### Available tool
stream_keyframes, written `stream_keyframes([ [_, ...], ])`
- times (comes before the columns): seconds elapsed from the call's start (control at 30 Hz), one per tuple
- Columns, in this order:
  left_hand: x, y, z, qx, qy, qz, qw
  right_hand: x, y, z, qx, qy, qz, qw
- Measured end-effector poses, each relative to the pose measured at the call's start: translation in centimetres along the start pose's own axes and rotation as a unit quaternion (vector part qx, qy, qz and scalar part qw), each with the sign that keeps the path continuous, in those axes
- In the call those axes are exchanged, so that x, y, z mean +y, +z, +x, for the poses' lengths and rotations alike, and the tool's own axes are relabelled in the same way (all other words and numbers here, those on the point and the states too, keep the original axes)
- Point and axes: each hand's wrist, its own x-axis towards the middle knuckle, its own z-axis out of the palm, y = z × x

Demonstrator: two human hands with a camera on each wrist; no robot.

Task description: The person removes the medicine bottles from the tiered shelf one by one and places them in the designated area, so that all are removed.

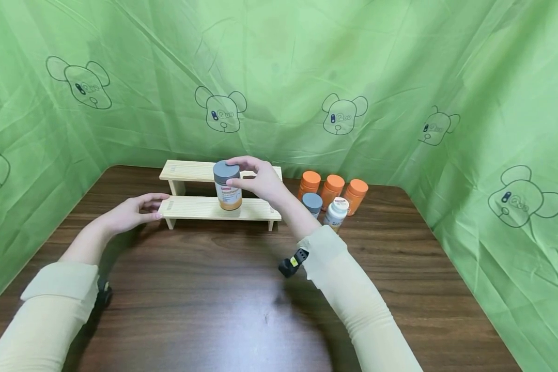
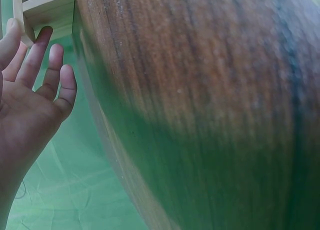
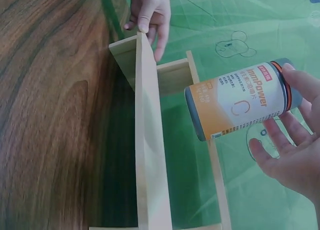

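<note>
My right hand (image 1: 263, 181) grips a vitamin bottle (image 3: 240, 101) by its grey lid, thumb on one side and fingers on the other. White and orange is the bottle's label, and it reads "ImmPower". The bottle appears over the two-tier wooden rack (image 1: 195, 207), and the right wrist view shows a gap between its base and the lower board. At the rack's left end, my left hand (image 1: 129, 213) pinches the lower board between thumb and fingers. In the left wrist view the other fingers (image 2: 67, 85) are spread loosely beside the wood.
Right of the rack, three orange bottles (image 1: 332, 190) stand in a row at the back. In front of them are a grey-lidded bottle (image 1: 312, 201) and a white-capped bottle (image 1: 337, 212). Green printed cloth (image 1: 279, 62) surrounds the dark wooden table (image 1: 223, 289).
</note>
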Motion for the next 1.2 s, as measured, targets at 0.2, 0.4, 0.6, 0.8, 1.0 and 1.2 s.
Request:
stream_keyframes([
  [0.2, 0.2, 0.0, 0.0, -0.001, -0.01, 0.012, 0.9999, -0.1, -1.5, -0.8, -0.004, 0.004, -0.007, 1.0],
  [0.4, 0.1, 0.0, 0.0, -0.001, -0.004, 0.008, 1.0, -0.4, -3.0, -1.8, -0.001, 0.004, 0.001, 1.0],
  [0.6, 0.2, 0.0, 0.0, -0.002, -0.007, 0.012, 0.9999, -0.8, -4.4, -2.9, 0.006, 0.015, 0.016, 0.9997],
  [0.8, 0.1, -0.1, 0.0, -0.001, -0.006, 0.012, 0.9999, -0.8, -5.7, -3.9, -0.001, 0.008, 0.038, 0.9993],
  [1.0, 0.0, 0.0, 0.0, 0.0, -0.007, 0.011, 0.9999, -0.9, -7.1, -5.0, 0.001, 0.009, 0.043, 0.999],
  [1.2, -0.1, 0.0, 0.0, 0.0, -0.005, 0.011, 0.9999, -0.9, -8.9, -6.1, 0.01, 0.008, 0.046, 0.9989],
])
